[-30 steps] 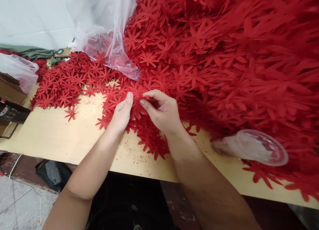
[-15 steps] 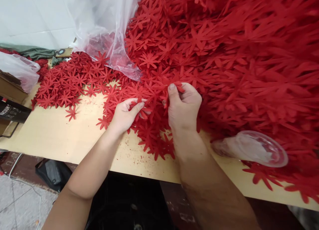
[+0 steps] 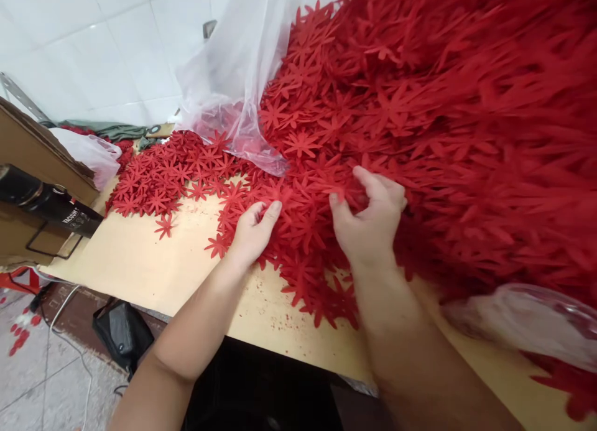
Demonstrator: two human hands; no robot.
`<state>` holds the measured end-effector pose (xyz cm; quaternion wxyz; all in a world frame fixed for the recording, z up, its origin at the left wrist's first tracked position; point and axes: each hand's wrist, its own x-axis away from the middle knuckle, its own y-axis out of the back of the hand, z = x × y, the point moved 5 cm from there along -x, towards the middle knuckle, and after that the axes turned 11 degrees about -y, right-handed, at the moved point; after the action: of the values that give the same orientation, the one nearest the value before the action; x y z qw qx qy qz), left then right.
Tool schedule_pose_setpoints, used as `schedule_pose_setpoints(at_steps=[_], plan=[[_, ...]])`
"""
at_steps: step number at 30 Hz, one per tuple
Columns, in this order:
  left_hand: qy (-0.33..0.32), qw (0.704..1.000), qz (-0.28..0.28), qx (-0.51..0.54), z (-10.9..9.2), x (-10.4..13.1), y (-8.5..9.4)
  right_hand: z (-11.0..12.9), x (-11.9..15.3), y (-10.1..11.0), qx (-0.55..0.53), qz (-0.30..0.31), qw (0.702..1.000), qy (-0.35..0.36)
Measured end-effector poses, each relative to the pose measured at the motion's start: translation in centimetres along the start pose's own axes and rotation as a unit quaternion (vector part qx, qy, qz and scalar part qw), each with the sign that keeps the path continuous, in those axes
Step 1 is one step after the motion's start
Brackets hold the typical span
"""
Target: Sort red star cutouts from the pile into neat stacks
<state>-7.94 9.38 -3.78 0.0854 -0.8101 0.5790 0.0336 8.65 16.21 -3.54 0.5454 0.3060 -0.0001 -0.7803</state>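
Observation:
Red flower-shaped cutouts [image 3: 303, 232] with several narrow petals lie heaped under and around both hands. My left hand [image 3: 254, 232] is closed at the near edge of the heap, thumb laid against the curled index finger. Red petals touch its fingertips, but I cannot make out what it holds. To its right, my right hand [image 3: 373, 222] is open over the cutouts, thumb and index finger spread apart. No piece is visibly gripped in it.
A clear plastic bag [image 3: 233, 114] lies against the heap at the back. At left stand a cardboard box [image 3: 41, 170] and a black cylinder marked VACUUM [image 3: 60, 207]. A clear plastic container [image 3: 536, 322] is at right, near the front edge of the wooden table [image 3: 186, 263].
My right hand has opened from a pinch on a red piece and moved right. The cutout that showed in my left hand is no longer distinct. The view has swung left.

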Motion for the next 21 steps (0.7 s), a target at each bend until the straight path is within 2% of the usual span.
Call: schedule_pose_setpoints(at_steps=[3,6,8,11,14,18,20,21], plan=[[0.01,0.999,0.011,-0.05,-0.1,-0.3,0.1,1.7,0.5,0.5,0.051,-0.043,0.995,0.075],[-0.016,0.99,0.055,-0.127,-1.0,-0.8,-0.5,3.3,1.2,0.2,0.054,-0.018,0.99,0.128],[-0.05,0.974,0.094,-0.198,-1.8,-1.2,-1.0,4.0,1.6,0.0,0.049,-0.005,0.988,0.15],[-0.075,0.932,0.141,-0.324,-2.9,-2.0,-1.0,4.7,2.0,-0.1,0.033,0.001,0.984,0.177],[-0.079,0.896,0.119,-0.421,-3.8,-3.3,1.2,5.2,2.2,-0.1,0.021,-0.006,0.981,0.19],[-0.1,0.859,-0.011,-0.502,-4.3,-5.8,6.4,5.9,2.5,-0.1,-0.003,-0.004,0.979,0.204],[-0.098,0.83,-0.022,-0.549,-3.7,-7.1,8.4,6.1,2.7,-0.3,-0.016,0.001,0.977,0.212],[-0.107,0.81,-0.01,-0.577,-3.3,-7.6,8.9,6.2,2.7,-0.4,-0.02,0.001,0.976,0.216]])
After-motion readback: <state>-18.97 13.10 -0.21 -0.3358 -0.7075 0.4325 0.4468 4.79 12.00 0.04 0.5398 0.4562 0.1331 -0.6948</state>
